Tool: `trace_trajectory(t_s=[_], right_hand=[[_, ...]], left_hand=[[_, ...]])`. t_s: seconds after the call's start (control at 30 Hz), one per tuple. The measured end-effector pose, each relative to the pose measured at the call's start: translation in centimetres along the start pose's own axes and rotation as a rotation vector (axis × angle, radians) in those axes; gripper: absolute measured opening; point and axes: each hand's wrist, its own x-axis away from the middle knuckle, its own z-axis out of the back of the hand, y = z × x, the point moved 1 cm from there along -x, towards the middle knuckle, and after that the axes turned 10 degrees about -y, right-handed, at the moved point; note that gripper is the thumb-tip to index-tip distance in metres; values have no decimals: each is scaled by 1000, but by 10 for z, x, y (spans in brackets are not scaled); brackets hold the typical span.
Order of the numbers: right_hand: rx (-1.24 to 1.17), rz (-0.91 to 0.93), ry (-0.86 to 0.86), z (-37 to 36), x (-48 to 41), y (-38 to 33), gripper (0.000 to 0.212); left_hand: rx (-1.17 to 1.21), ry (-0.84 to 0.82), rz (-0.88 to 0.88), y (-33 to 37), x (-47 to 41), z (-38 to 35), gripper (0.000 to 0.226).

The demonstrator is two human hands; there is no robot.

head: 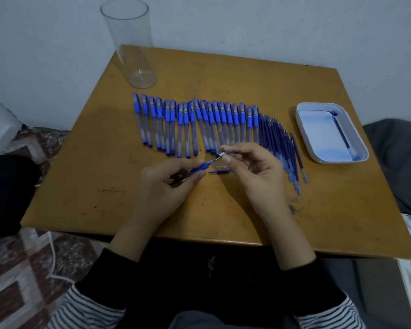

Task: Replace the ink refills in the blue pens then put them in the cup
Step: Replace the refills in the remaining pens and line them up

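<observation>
Cup [131, 43]: clear, upright, stood at the far left corner of the surface [223, 74].
Pens [192, 124]: capped, laid side by side in a row across the surface, nearer than the cup.
Left grip [169, 184]: clamped round the barrel of one pen [201, 167], which is held tilted above the surface in front of the row.
Blue piece [220, 172]: laid on the surface just below the held pen, between the grips; its kind cannot be told.
Right grip [256, 172]: thumb and forefinger pinched on the tip end of the same pen.
Refills [278, 143]: fanned on the surface, beside the row's right end.
Tray [318, 105]: white, ink-stained, set at the right; one refill [342, 134] is contained.
</observation>
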Motion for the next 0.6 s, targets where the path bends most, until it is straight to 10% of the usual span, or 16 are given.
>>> trace_trajectory(t_s=[0.6], right_hand=[[357,-55,-186,-2,-5,5,10]], left_hand=[[13,-28,-46,1,0,-1,23]])
